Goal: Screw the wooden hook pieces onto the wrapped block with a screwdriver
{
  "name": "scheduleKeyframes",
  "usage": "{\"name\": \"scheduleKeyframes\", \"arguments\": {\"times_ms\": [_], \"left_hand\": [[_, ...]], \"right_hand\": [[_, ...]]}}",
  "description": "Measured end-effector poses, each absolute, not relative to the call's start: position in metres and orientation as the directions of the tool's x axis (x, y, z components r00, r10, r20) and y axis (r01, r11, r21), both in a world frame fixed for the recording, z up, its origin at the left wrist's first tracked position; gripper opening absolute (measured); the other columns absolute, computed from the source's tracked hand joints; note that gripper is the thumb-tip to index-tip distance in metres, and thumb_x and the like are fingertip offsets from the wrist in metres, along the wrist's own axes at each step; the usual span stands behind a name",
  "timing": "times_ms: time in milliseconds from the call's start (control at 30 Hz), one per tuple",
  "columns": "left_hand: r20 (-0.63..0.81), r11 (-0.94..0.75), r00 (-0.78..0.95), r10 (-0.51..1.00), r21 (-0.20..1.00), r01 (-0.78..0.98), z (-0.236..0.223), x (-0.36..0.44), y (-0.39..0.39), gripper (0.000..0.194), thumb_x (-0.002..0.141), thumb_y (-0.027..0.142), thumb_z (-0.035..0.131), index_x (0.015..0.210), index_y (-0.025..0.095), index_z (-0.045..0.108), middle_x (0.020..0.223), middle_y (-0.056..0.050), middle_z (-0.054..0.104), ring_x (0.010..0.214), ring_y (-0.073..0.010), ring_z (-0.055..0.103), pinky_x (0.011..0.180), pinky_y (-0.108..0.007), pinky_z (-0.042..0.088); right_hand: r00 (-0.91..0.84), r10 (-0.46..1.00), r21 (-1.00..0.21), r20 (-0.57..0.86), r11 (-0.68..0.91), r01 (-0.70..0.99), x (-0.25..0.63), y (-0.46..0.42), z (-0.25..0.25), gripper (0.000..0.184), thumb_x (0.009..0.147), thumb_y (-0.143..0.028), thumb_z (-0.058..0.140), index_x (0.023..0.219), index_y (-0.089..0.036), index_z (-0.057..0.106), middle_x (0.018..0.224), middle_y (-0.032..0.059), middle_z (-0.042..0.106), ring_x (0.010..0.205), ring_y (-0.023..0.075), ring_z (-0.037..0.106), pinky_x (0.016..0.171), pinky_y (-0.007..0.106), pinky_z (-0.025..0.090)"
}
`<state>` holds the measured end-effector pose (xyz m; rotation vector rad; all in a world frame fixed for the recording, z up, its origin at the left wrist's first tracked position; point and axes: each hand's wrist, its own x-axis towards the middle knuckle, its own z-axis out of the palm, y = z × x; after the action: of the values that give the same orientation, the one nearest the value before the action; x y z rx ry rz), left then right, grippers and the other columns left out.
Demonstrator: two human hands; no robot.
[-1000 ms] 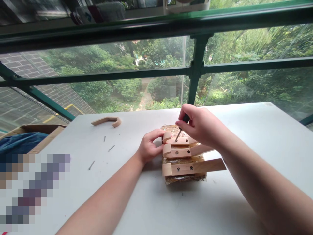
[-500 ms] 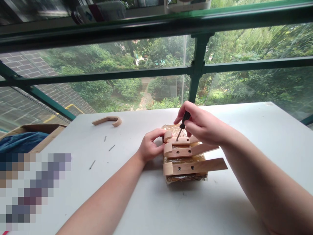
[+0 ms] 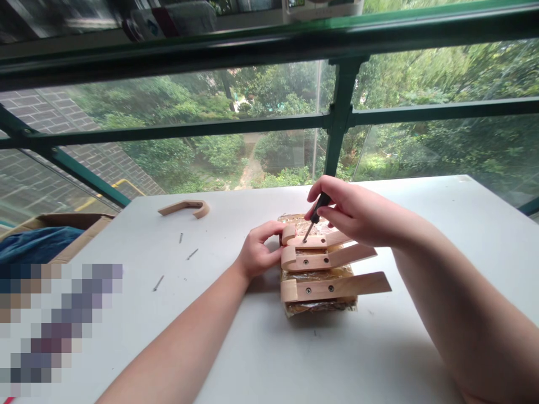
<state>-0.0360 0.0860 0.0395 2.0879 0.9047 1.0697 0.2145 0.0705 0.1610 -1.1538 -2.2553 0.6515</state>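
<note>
Wooden hooks [image 3: 345, 285] (three) lie across the wrapped block [image 3: 324, 307], right of frame centre, on the table [image 3: 370, 359]. Left hand [image 3: 259, 252]: fingers clasp the block's left end. Right hand [image 3: 343, 207]: fingers grasp the screwdriver [image 3: 323, 203], tip at the farthest one's left hole. Loose hook [image 3: 170, 208]: left of centre. White unit [image 3: 332, 8], top centre: lettering illegible.

Right hand [image 3: 356, 213] grips black-handled screwdriver [image 3: 316, 217], tip at left screw [image 3: 305, 241] of the farthest of three wooden hooks [image 3: 357, 283] on a film-wrapped block [image 3: 320, 274]. Left hand [image 3: 260, 250] holds the block's left end. Fourth hook [image 3: 204, 210], three loose screws [image 3: 192, 254] lie on the white counter [image 3: 261, 353] to the left
</note>
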Motion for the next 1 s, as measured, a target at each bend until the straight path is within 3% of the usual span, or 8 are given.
{"name": "scheduleKeyframes", "arguments": {"times_ms": [133, 267, 533, 767, 867, 1000], "left_hand": [[0.435, -0.579, 0.434, 0.789, 0.762, 0.288, 0.04, -0.036, 0.086, 0.024, 0.079, 0.033, 0.076, 0.094, 0.015, 0.07, 0.096, -0.01, 0.071, 0.09, -0.0225, 0.065, 0.088, -0.036, 0.053], [0.437, -0.577, 0.427, 0.792, 0.766, 0.285, 0.04, -0.036, 0.086, 0.024, 0.079, 0.034, 0.076, 0.094, 0.015, 0.07, 0.097, -0.01, 0.071, 0.089, -0.0221, 0.065, 0.085, -0.035, 0.053], [0.429, -0.573, 0.435, 0.792, 0.769, 0.284, 0.04, -0.035, 0.085, 0.025, 0.08, 0.033, 0.075, 0.096, 0.015, 0.071, 0.098, -0.01, 0.072, 0.09, -0.0224, 0.066, 0.087, -0.036, 0.054], [0.421, -0.568, 0.436, 0.795, 0.77, 0.292, 0.04, -0.036, 0.086, 0.028, 0.08, 0.035, 0.074, 0.1, 0.015, 0.071, 0.098, -0.011, 0.072, 0.091, -0.023, 0.067, 0.087, -0.036, 0.055], [0.429, -0.575, 0.434, 0.792, 0.764, 0.292, 0.039, -0.036, 0.086, 0.028, 0.08, 0.035, 0.075, 0.098, 0.015, 0.071, 0.097, -0.01, 0.072, 0.09, -0.0226, 0.067, 0.086, -0.035, 0.054], [0.436, -0.579, 0.435, 0.788, 0.767, 0.278, 0.04, -0.035, 0.085, 0.027, 0.08, 0.034, 0.074, 0.1, 0.016, 0.072, 0.1, -0.01, 0.073, 0.093, -0.0233, 0.067, 0.09, -0.036, 0.054]], "right_hand": [[-0.479, 0.848, -0.555, 0.226, 0.517, 0.652, 0.217, 0.072, 0.165, 0.009, 0.089, -0.029, 0.059, 0.096, -0.024, 0.059, 0.089, 0.0015, 0.071, 0.074, 0.0164, 0.062, 0.063, 0.028, 0.042], [-0.435, 0.865, -0.52, 0.251, 0.5, 0.693, 0.217, 0.073, 0.166, 0.013, 0.087, -0.035, 0.062, 0.086, -0.022, 0.06, 0.072, -0.002, 0.065, 0.059, 0.0121, 0.053, 0.056, 0.026, 0.036], [-0.422, 0.874, -0.558, 0.241, 0.481, 0.676, 0.213, 0.071, 0.166, 0.021, 0.085, -0.039, 0.065, 0.078, -0.022, 0.055, 0.065, -0.0042, 0.061, 0.056, 0.0108, 0.049, 0.052, 0.025, 0.033], [-0.345, 0.905, -0.594, 0.249, 0.424, 0.684, 0.206, 0.072, 0.158, 0.036, 0.087, -0.046, 0.06, 0.067, -0.022, 0.042, 0.055, -0.0056, 0.046, 0.052, 0.0104, 0.039, 0.049, 0.026, 0.028], [-0.336, 0.907, -0.643, 0.253, 0.418, 0.642, 0.202, 0.072, 0.155, 0.03, 0.088, -0.043, 0.059, 0.07, -0.022, 0.048, 0.055, -0.0051, 0.048, 0.052, 0.0105, 0.04, 0.05, 0.026, 0.029], [-0.428, 0.855, -0.735, 0.294, 0.488, 0.47, 0.194, 0.069, 0.154, 0.011, 0.089, -0.031, 0.059, 0.086, -0.02, 0.061, 0.07, -0.0013, 0.063, 0.061, 0.0123, 0.054, 0.058, 0.025, 0.04]]}}
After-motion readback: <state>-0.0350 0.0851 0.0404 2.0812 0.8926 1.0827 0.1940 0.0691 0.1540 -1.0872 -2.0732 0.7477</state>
